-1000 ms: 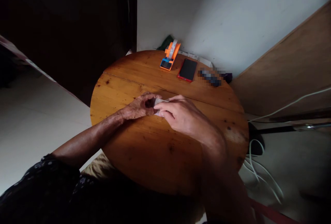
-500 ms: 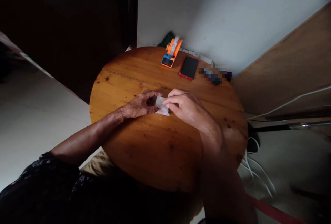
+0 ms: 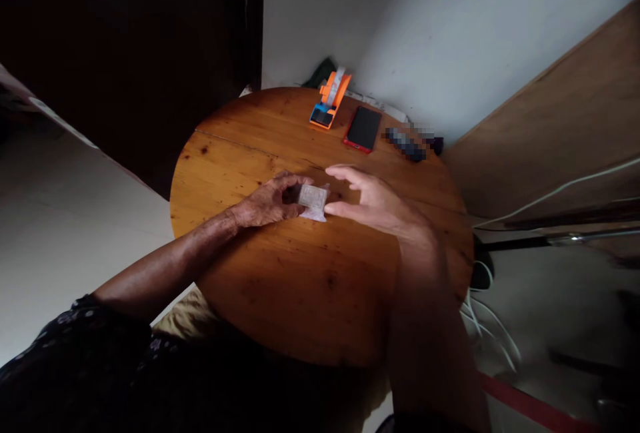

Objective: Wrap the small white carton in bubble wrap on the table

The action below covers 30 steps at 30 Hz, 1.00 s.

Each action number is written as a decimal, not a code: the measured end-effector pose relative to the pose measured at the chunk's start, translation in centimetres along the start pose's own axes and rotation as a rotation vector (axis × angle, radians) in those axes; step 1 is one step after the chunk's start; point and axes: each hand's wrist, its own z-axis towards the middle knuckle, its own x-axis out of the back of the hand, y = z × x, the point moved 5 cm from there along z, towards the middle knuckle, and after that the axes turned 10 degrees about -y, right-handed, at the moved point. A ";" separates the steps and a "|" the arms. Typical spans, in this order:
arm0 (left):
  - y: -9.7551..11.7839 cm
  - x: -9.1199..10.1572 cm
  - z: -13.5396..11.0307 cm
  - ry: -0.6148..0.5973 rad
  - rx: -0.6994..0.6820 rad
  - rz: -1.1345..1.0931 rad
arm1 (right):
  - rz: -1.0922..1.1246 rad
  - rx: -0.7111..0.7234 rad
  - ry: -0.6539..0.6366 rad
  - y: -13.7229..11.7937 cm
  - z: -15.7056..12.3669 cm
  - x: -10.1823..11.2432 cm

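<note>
A small pale, box-shaped packet (image 3: pixel 313 198) with a crinkled, see-through wrapper edge is at the middle of the round wooden table (image 3: pixel 280 266). My left hand (image 3: pixel 270 201) grips its left side between thumb and fingers. On the packet's right, my right hand (image 3: pixel 373 200) has its thumb and fingers apart, with nothing between them. The thumb tip is close to the packet's right edge; whether it touches I cannot tell. Faint marks on the packet's top are too small to read.
Toward the table's back edge stands an orange and blue tape dispenser (image 3: pixel 330 100). Beside it lie a red-edged phone (image 3: pixel 363 129) and a blurred-out dark object (image 3: pixel 405 144). A white wall (image 3: pixel 400 33) rises behind. White cables (image 3: pixel 493 326) hang down at the right.
My right hand has opened and drawn back to the right, off the packet's top, which now shows more fully. My left hand keeps its grip. The view has shifted slightly.
</note>
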 end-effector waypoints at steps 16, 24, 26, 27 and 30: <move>-0.2 0.2 0.1 0.042 -0.017 0.076 | -0.197 -0.057 -0.083 -1.9 0.2 -1.4; -0.1 0.2 -0.3 -0.063 0.011 -0.124 | -0.124 0.062 -0.007 -1.6 -0.3 -0.2; -0.2 0.3 -0.3 -0.057 0.021 -0.113 | -0.134 0.112 -0.014 -1.7 -0.2 -0.5; -0.2 0.3 -0.2 -0.055 0.027 -0.109 | -0.149 0.124 -0.015 -1.8 -0.2 -0.8; -0.3 0.2 -0.1 -0.054 0.035 -0.124 | -0.199 0.118 -0.024 -2.1 -0.1 -1.5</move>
